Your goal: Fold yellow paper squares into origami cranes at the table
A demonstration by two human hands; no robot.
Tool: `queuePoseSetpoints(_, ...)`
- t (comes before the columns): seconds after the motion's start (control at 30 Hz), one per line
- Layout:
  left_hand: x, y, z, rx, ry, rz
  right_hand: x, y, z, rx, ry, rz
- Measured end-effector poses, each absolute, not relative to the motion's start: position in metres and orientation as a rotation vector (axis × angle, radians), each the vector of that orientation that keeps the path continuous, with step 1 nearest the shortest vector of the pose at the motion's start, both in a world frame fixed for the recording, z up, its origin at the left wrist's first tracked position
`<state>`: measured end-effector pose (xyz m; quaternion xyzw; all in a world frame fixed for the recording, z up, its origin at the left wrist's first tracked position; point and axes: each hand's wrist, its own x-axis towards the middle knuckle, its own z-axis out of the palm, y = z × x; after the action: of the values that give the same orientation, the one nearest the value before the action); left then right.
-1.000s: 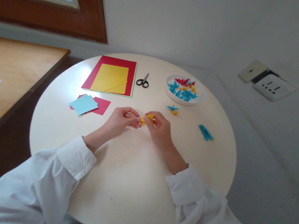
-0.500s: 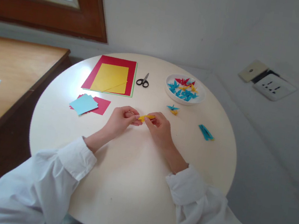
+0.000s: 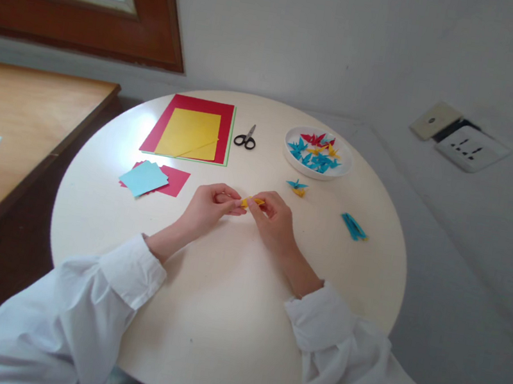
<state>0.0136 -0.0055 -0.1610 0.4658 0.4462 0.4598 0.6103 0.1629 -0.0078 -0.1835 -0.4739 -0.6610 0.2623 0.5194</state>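
Between my two hands is a small piece of folded yellow paper (image 3: 253, 202), largely covered by the fingers. My left hand (image 3: 213, 205) pinches its left end with thumb and fingertips. On the other side, my right hand (image 3: 274, 216) is closed on its right end, thumb in front. Just beyond the right hand, a blue paper crane (image 3: 296, 184) and a yellow folded piece (image 3: 299, 193) lie together on the round white table (image 3: 222, 316).
A white dish (image 3: 316, 173) holds several red, blue and yellow cranes. Black-handled scissors (image 3: 245, 139) lie left of it, beside stacked red and yellow sheets (image 3: 190, 133). Light blue squares (image 3: 144, 179) overlap pink ones (image 3: 176, 183). Blue folded strips (image 3: 353, 227) lie at right.
My left fingertips have shifted slightly right along the yellow paper, so less of it shows between the hands. Everything else on the table is where it was.
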Motion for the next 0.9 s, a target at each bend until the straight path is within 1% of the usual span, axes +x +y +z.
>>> queuePoseSetpoints(0.67, 0.0155, -0.0075, -0.1647, 1.048, 0.998, 1.053, 0.1621, -0.0079, -0.1854, -1.112, -1.576, 0.585)
queuePoseSetpoints(0.9, 0.0190, -0.0090, -0.1675, 0.929, 1.005, 1.129, 0.1616, -0.0069, -0.1860, -1.095, -1.581, 0.599)
